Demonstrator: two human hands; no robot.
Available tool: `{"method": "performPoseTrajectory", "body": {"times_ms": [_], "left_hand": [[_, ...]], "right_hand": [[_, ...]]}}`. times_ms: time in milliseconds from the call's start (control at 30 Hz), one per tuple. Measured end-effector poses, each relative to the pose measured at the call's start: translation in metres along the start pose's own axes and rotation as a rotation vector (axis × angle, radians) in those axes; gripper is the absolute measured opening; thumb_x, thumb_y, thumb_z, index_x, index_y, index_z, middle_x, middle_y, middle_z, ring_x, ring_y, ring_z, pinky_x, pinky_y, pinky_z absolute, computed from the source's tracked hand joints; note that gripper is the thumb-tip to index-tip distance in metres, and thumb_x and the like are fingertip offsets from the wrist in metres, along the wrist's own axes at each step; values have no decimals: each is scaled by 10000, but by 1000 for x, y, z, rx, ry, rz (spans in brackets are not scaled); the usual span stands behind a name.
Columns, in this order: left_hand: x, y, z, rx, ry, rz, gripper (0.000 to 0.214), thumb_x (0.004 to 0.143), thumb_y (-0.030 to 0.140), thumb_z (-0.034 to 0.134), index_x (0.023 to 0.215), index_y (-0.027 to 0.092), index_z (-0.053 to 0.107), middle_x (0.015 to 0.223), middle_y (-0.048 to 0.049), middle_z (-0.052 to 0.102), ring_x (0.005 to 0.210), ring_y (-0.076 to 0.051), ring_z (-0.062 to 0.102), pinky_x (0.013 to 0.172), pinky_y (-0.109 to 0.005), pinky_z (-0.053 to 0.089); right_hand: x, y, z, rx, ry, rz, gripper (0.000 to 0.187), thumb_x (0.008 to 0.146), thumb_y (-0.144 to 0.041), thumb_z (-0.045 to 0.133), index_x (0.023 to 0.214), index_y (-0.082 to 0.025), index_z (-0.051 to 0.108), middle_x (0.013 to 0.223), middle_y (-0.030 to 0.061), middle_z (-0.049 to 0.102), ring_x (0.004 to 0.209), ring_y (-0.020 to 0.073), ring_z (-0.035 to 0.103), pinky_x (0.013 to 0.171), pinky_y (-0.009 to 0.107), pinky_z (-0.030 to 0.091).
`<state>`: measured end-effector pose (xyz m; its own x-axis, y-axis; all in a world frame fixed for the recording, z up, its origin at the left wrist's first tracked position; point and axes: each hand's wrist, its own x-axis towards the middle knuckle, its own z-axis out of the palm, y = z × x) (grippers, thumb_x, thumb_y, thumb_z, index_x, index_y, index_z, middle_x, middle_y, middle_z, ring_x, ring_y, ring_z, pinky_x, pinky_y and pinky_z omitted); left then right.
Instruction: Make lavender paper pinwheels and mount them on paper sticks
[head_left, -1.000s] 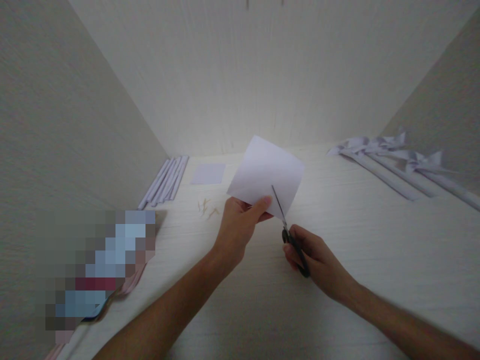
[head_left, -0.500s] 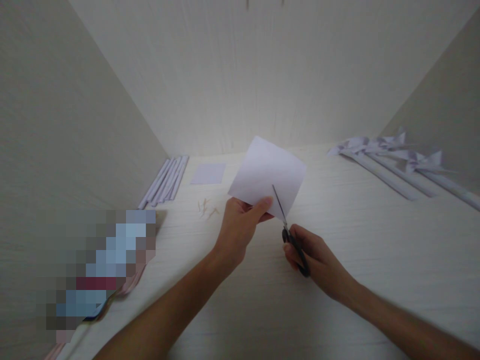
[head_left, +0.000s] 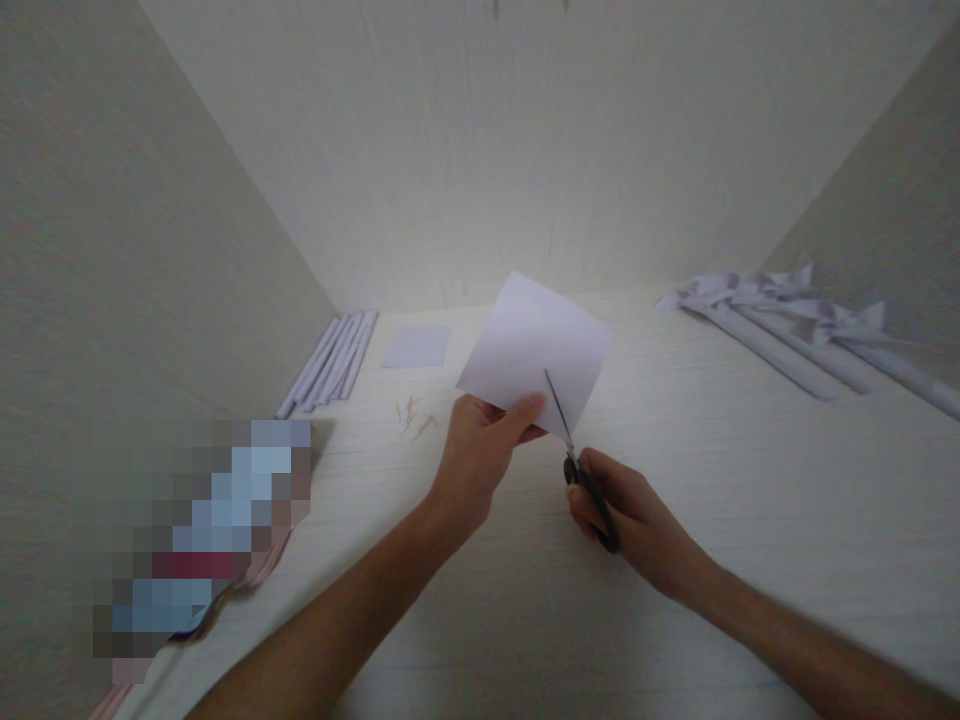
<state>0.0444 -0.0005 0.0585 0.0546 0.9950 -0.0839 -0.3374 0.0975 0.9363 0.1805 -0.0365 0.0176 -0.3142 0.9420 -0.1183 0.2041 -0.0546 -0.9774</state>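
Note:
A square sheet of white paper (head_left: pixel 536 335) is held up over the table, turned so one corner points toward me. My left hand (head_left: pixel 484 440) pinches its near edge, thumb on top and fingers underneath. Black-handled scissors (head_left: pixel 596 505) are in my right hand (head_left: pixel 622 510), with the fingers closed on the handles. One blade lies over the paper, running inward from the near corner toward the middle; the other blade is hidden beneath the sheet.
Several rolled paper sticks (head_left: pixel 330 360) lie at the back left, beside a flat paper square (head_left: pixel 417 347) and small thin wooden bits (head_left: pixel 414 415). Paper pinwheels on sticks (head_left: pixel 772 340) rest at the back right. A blurred-out object (head_left: pixel 225 520) lies at the left. Walls (head_left: pixel 480 150) enclose the table.

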Motion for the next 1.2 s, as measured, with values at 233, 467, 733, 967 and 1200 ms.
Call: {"method": "performPoseTrajectory", "body": {"times_ms": [233, 467, 733, 967, 1200], "left_hand": [[0, 0, 1, 4, 3, -4, 202, 654, 230, 625, 814, 107, 642, 802, -59, 675, 732, -162, 618, 729, -326, 509], [0, 0, 1, -6, -7, 11, 222, 651, 244, 628, 831, 115, 640, 817, -60, 675, 754, -169, 617, 730, -321, 509], [0, -1, 0, -4, -17, 7, 255, 650, 251, 627, 864, 113, 639, 847, -69, 673, 789, -180, 614, 734, -321, 508], [0, -3, 0, -14, -22, 11, 237, 659, 238, 624, 867, 125, 642, 823, -56, 675, 768, -166, 614, 725, -310, 508], [-1, -2, 1, -15, -12, 3, 274, 656, 245, 621, 904, 131, 636, 824, -60, 675, 777, -174, 615, 735, -325, 504]], "right_hand": [[0, -1, 0, 9, 2, -4, 318, 740, -442, 506, 612, -195, 352, 493, -59, 376, 452, 63, 324, 409, 211, 260], [-1, 1, -1, 16, -17, -17, 318, 753, -456, 485, 627, -196, 353, 504, -53, 385, 465, 69, 337, 417, 217, 274], [-1, -2, -1, 4, -5, -11, 337, 745, -469, 490, 606, -198, 347, 495, -52, 389, 456, 71, 343, 415, 219, 279], [0, -2, -1, -5, 3, -5, 319, 738, -440, 508, 602, -200, 347, 498, -55, 379, 460, 72, 332, 420, 219, 269], [0, -4, -1, -9, 2, 15, 328, 723, -456, 514, 599, -205, 343, 493, -51, 389, 458, 78, 348, 422, 224, 284]]}}
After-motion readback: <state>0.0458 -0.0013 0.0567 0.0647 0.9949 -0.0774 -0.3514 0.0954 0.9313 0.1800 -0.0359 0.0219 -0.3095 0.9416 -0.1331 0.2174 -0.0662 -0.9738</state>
